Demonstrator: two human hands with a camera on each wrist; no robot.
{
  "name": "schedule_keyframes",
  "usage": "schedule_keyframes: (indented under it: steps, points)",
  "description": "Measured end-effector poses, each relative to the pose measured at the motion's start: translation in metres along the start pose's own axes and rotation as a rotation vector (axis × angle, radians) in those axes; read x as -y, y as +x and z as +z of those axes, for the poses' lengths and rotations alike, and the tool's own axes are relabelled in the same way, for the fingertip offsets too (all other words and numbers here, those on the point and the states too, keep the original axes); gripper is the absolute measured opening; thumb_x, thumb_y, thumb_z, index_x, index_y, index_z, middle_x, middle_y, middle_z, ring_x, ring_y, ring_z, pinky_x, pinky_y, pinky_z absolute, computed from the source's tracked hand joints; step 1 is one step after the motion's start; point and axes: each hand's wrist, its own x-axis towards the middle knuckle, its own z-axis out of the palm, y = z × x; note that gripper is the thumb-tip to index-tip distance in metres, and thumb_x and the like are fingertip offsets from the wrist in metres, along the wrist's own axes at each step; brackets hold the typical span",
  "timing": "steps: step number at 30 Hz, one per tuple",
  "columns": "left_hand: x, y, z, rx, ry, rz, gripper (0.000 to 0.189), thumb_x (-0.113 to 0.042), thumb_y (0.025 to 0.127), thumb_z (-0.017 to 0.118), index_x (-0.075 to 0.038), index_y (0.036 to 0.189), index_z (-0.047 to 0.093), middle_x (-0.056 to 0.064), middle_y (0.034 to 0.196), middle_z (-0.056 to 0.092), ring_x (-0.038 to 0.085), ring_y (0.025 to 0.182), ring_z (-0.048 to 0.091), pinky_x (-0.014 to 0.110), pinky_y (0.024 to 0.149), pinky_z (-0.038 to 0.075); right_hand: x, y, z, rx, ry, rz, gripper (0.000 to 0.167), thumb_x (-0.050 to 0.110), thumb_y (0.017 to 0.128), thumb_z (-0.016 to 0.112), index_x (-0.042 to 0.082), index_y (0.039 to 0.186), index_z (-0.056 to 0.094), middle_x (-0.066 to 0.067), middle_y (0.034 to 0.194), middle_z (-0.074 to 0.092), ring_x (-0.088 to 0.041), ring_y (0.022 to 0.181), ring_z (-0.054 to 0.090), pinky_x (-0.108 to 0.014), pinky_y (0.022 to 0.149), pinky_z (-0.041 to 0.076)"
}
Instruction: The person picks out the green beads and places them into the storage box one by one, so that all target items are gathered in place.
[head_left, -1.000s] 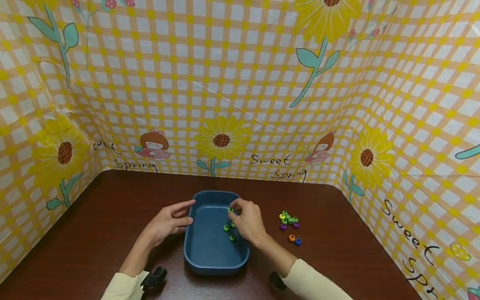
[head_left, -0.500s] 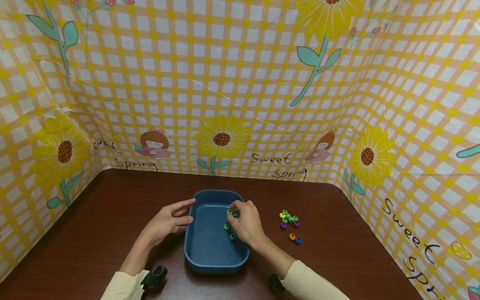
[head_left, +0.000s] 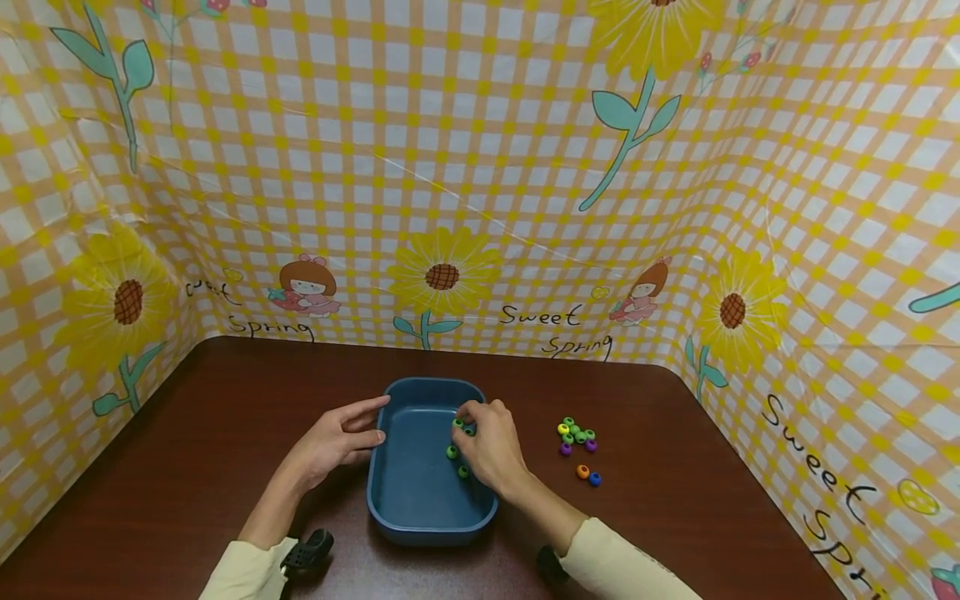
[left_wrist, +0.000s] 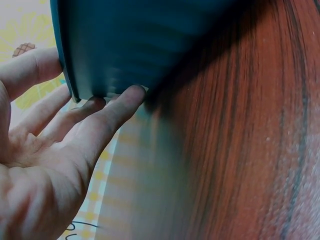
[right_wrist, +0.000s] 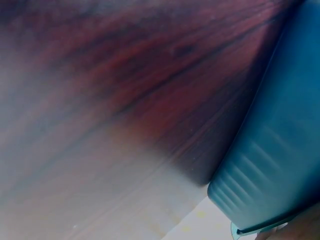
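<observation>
Lowered slightly since earlier, head view: right hand (head_left: 491,446) over blue tray (head_left: 405,508), pinching green bead (head_left: 458,423) above loose beads (head_left: 452,452); left wrist: left hand (left_wrist: 45,165) relaxed, fingertips against tray wall; right wrist: only tray exterior.

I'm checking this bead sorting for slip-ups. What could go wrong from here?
1. The right hand pinches a green bead low over the blue tray; dropped carelessly, it might bounce over the shallow rim.
2. The left hand only touches the tray's side with straight fingers, so a bump could slide the tray on the smooth table.
3. The loose beads on the table could roll if brushed.
</observation>
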Motion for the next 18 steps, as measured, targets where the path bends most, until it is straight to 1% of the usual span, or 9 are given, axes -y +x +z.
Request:
schedule_keyframes:
  steps: [6,12,18]
  points:
    - [-0.0012,0.0008,0.0006,0.013,-0.008,0.005,0.061,-0.008,0.100,0.063,-0.007,0.156,0.039,0.026,0.159,0.038,0.043,0.134,0.054,0.045,0.095,0.058,-0.0010,-0.0003,0.0001,-0.008,-0.013,-0.006,0.011,0.012,0.085,0.077,0.009,0.095,0.077,-0.005,0.088,0.072,-0.019,0.088,0.056,-0.037,0.077,0.046]
    - [0.0014,0.0006,-0.0004,0.011,-0.012,0.011,0.062,-0.009,0.100,0.064,-0.006,0.156,0.039,0.026,0.159,0.038,0.043,0.133,0.055,0.045,0.095,0.058,0.0011,-0.0009,0.0001,0.002,0.002,-0.005,0.011,0.012,0.085,0.078,0.009,0.095,0.076,-0.005,0.089,0.072,-0.020,0.087,0.055,-0.040,0.081,0.045]
    - [-0.0003,-0.0001,0.0001,0.017,-0.011,0.011,0.064,-0.010,0.100,0.064,-0.005,0.157,0.037,0.027,0.159,0.036,0.043,0.135,0.053,0.045,0.095,0.058,0.0009,-0.0011,0.0004,0.001,0.003,-0.003,0.011,0.012,0.085,0.078,0.009,0.096,0.076,-0.005,0.089,0.072,-0.020,0.089,0.055,-0.041,0.083,0.044]
